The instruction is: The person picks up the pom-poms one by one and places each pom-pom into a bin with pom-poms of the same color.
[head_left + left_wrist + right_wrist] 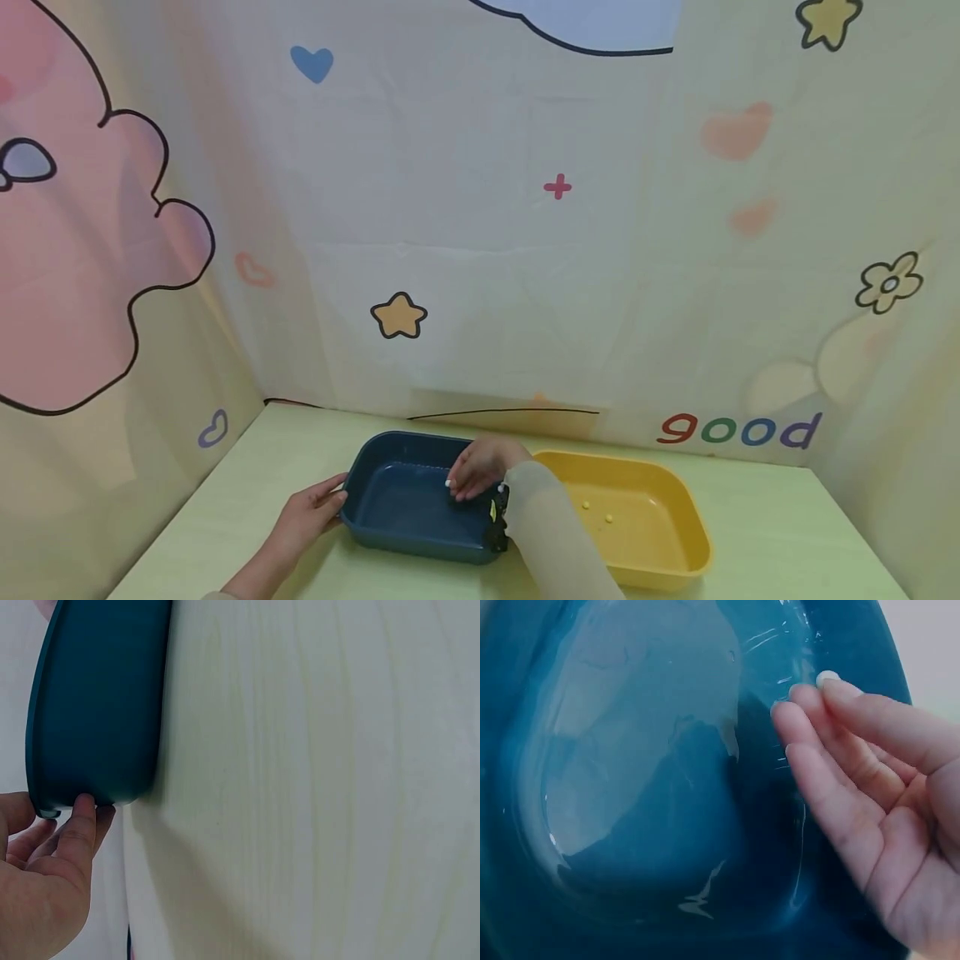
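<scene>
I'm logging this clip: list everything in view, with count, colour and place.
table: 1, pale green, across the bottom of the head view
backdrop: 1, pale with coloured prints, behind the table
blue tray: 1, dark blue, on the table
yellow tray: 1, yellow, right of the blue tray
small pellets: 2 visible, pale yellow, in the yellow tray
white pellet: 1, white, pinched over the blue tray
black device: 1, black, by the blue tray's right end
left hand: 1, bare, gripping the blue tray's left end
right hand: 1, bare, holding the white pellet
</scene>
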{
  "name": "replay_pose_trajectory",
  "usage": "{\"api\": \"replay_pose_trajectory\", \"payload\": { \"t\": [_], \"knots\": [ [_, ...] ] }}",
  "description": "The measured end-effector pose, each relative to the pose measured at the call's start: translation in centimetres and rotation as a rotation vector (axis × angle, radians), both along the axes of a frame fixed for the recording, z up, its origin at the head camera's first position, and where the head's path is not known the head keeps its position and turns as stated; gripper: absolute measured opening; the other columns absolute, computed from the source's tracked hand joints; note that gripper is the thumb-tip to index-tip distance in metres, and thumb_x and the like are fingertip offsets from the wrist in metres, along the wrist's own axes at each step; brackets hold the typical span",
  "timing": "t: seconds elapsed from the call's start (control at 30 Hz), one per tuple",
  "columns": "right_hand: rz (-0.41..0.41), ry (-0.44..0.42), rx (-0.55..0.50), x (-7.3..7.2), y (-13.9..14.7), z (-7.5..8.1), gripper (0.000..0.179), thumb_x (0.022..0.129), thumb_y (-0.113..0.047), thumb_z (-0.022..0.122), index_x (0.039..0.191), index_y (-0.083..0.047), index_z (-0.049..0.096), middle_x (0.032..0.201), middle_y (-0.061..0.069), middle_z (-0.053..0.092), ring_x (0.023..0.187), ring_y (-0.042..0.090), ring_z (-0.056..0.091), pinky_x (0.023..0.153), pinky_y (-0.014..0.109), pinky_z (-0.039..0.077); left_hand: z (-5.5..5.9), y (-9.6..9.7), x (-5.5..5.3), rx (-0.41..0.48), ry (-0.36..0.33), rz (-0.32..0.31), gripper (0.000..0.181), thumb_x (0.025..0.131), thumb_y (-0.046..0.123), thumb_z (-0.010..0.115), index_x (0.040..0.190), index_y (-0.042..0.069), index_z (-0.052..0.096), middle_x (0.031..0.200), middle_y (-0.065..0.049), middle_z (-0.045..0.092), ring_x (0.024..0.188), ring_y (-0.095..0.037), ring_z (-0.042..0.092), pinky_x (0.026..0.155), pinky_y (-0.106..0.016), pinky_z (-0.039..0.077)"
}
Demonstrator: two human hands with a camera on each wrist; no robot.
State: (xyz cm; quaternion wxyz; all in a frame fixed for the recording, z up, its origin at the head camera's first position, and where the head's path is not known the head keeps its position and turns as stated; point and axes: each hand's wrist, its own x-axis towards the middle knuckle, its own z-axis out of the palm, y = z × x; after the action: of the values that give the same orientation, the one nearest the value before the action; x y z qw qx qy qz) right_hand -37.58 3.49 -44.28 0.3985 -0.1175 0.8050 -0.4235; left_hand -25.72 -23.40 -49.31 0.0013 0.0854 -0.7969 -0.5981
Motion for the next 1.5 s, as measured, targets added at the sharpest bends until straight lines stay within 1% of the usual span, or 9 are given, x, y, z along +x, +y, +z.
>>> {"api": "replay_pose_trajectory", "payload": {
  "t": [0.1,0.3,0.47,0.7,0.93,1.03,1.27,1.37,1.5],
  "knots": [
    [-0.027,-0.022,0.019,-0.2,0.0,-0.2,0.015,0.101,0.000,0.059,0.100,0.001,0.074,0.078,0.002,0.070,0.069,0.010,0.067,0.065,0.018,0.061,-0.1,0.0,0.0,0.003,0.003,-0.003,0.043,0.106,0.001,0.050,0.145,-0.015,0.046,0.137,-0.037,0.058,0.114,-0.036,0.072,0.088,-0.038,0.066],
    [-0.085,-0.082,0.017,-0.6,0.3,-1.1,0.018,0.102,-0.001,0.057,0.103,0.001,0.075,0.083,0.004,0.071,0.072,0.012,0.068,0.074,0.023,0.065,0.0,0.1,-0.1,0.022,0.012,0.002,0.042,0.105,0.000,0.050,0.145,-0.014,0.047,0.137,-0.036,0.059,0.112,-0.034,0.073,0.087,-0.037,0.066],
    [-0.064,-0.117,0.029,-0.8,0.3,-1.5,0.019,0.103,-0.001,0.055,0.103,0.001,0.074,0.082,0.004,0.070,0.073,0.012,0.068,0.075,0.022,0.065,-0.1,0.1,0.0,0.019,0.018,0.000,0.042,0.105,0.000,0.051,0.144,-0.015,0.047,0.136,-0.037,0.059,0.112,-0.034,0.073,0.087,-0.037,0.066],
    [-0.025,-0.097,0.081,-0.6,0.0,-1.6,0.017,0.102,-0.001,0.057,0.100,-0.001,0.074,0.080,0.003,0.070,0.071,0.010,0.067,0.073,0.020,0.063,-0.2,0.1,-0.1,0.013,0.009,0.007,0.042,0.105,0.000,0.050,0.144,-0.014,0.047,0.136,-0.036,0.060,0.110,-0.033,0.074,0.088,-0.039,0.066],
    [-0.013,-0.080,0.129,-0.6,-0.3,-1.7,0.017,0.102,-0.003,0.058,0.102,-0.001,0.075,0.082,0.003,0.069,0.072,0.010,0.066,0.085,0.024,0.065,-0.1,0.1,0.1,0.018,0.015,0.002,0.042,0.105,0.000,0.049,0.144,-0.014,0.047,0.135,-0.036,0.061,0.111,-0.034,0.074,0.088,-0.039,0.066],
    [-0.023,-0.071,0.129,-0.5,-0.3,-1.7,0.017,0.103,-0.002,0.057,0.102,0.000,0.074,0.085,0.004,0.071,0.072,0.010,0.066,0.088,0.026,0.065,-0.1,0.1,0.1,0.022,0.018,0.002,0.042,0.105,0.000,0.049,0.144,-0.014,0.047,0.135,-0.036,0.060,0.111,-0.034,0.074,0.088,-0.039,0.066],
    [-0.107,-0.070,0.081,-0.2,-0.1,-1.5,0.018,0.102,0.000,0.056,0.105,0.002,0.073,0.092,0.009,0.075,0.073,0.013,0.068,0.088,0.027,0.065,-0.1,0.2,0.2,0.020,0.019,0.006,0.042,0.105,0.001,0.049,0.145,-0.014,0.047,0.136,-0.035,0.060,0.110,-0.033,0.074,0.088,-0.038,0.066],
    [-0.121,-0.067,0.063,0.0,0.0,-1.3,0.019,0.102,0.001,0.055,0.108,0.004,0.073,0.093,0.010,0.074,0.076,0.014,0.070,0.090,0.029,0.065,0.0,0.2,0.3,0.020,0.021,0.000,0.042,0.105,0.000,0.049,0.145,-0.014,0.047,0.136,-0.036,0.060,0.112,-0.035,0.073,0.088,-0.038,0.066],
    [-0.126,-0.027,0.033,0.1,-0.2,-0.9,0.020,0.102,0.001,0.055,0.111,0.006,0.072,0.100,0.015,0.076,0.081,0.016,0.073,0.091,0.032,0.065,0.1,0.1,0.2,0.017,0.029,-0.003,0.042,0.105,-0.001,0.049,0.144,-0.015,0.047,0.136,-0.037,0.059,0.112,-0.035,0.073,0.086,-0.037,0.066]
  ]
}}
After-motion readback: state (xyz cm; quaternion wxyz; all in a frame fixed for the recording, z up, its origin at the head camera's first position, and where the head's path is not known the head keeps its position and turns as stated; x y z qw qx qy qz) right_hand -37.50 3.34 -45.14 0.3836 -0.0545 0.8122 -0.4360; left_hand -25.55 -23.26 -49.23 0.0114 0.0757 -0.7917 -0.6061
